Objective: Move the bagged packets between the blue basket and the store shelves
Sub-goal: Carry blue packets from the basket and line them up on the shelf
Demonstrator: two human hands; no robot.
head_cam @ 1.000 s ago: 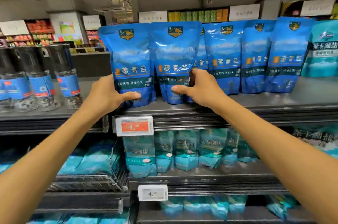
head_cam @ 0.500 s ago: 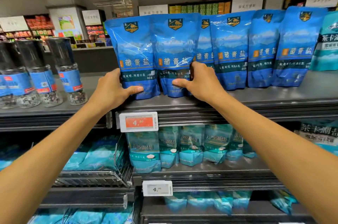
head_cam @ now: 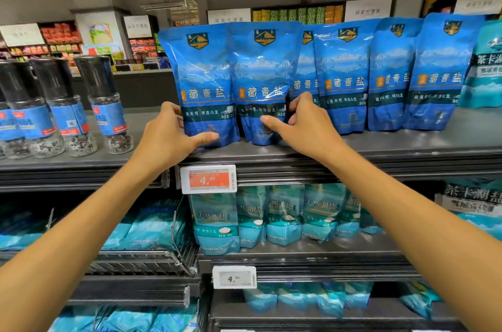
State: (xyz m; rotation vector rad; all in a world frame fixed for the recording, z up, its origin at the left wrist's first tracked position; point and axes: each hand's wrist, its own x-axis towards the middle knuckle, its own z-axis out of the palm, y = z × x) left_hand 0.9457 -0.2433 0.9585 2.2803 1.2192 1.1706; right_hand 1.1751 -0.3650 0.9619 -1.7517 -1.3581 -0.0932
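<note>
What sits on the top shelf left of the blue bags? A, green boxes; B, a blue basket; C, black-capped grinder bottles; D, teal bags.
C: grinder bottles with black caps stand on the top shelf, left of the blue bags and the left hand.

single head view, facing store shelves [head_cam: 353, 152] close, level forward.

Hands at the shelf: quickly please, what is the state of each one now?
Left hand: holding the leftmost blue bag.
Right hand: holding the second blue bag.
</note>
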